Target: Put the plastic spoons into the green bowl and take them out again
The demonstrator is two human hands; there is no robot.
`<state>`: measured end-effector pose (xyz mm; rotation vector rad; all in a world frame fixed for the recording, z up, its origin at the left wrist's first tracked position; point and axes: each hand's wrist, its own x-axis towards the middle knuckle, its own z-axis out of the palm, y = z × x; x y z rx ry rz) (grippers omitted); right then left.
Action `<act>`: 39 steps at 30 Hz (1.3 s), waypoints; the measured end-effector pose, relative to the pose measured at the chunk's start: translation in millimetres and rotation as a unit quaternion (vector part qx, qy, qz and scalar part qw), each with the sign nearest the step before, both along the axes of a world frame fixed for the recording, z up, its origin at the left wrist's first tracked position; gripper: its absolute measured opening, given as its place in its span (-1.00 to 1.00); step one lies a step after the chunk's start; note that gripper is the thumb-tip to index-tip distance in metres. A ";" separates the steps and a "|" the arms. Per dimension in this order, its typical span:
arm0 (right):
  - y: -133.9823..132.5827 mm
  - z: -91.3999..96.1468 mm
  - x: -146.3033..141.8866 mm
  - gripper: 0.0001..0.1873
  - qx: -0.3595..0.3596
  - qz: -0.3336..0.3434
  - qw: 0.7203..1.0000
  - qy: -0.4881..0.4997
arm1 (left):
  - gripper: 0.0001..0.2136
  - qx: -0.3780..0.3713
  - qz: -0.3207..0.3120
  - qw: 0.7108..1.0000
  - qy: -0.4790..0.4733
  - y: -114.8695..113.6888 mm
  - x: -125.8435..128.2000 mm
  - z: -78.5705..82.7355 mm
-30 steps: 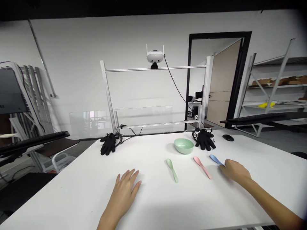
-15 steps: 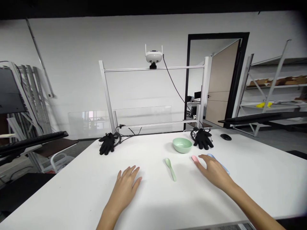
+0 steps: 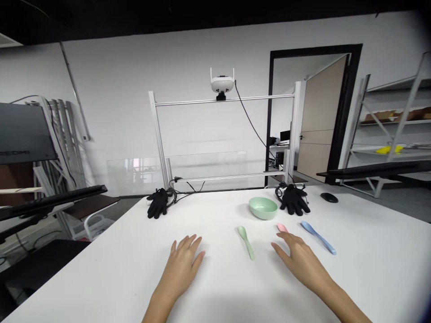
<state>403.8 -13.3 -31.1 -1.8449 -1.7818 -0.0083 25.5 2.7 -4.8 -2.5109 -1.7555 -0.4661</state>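
My left hand [image 3: 182, 268] lies flat and open on the white table [image 3: 101, 278], holding nothing. My right hand [image 3: 299, 260] is open with fingers stretched out; it covers the handle of a pink spoon [image 3: 281, 228], of which only the bowl end shows. A green spoon [image 3: 246, 242] lies between my hands. To the right of my right hand lies a blue spoon [image 3: 318, 237], apart from the hand. Behind the spoons stands a pale green bowl [image 3: 263, 208].
Two black gloves with cables lie at the table's far edge, one left [image 3: 158, 202], one right [image 3: 295, 200]. A black mouse [image 3: 329, 197] sits at the far right. An aluminium frame [image 3: 157, 134] carries a white camera [image 3: 222, 82]. Monitor and keyboard arm stand left.
My right hand has left the blue spoon, moved left and come down over the pink spoon. The blue spoon now lies uncovered. My left hand has stayed flat in place.
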 end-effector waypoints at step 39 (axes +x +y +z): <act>33.6 27.3 51.8 -0.24 -0.158 -0.121 0.980 -0.035 | -0.52 0.015 0.003 1.000 -0.005 -2.2 -5.9 -3.4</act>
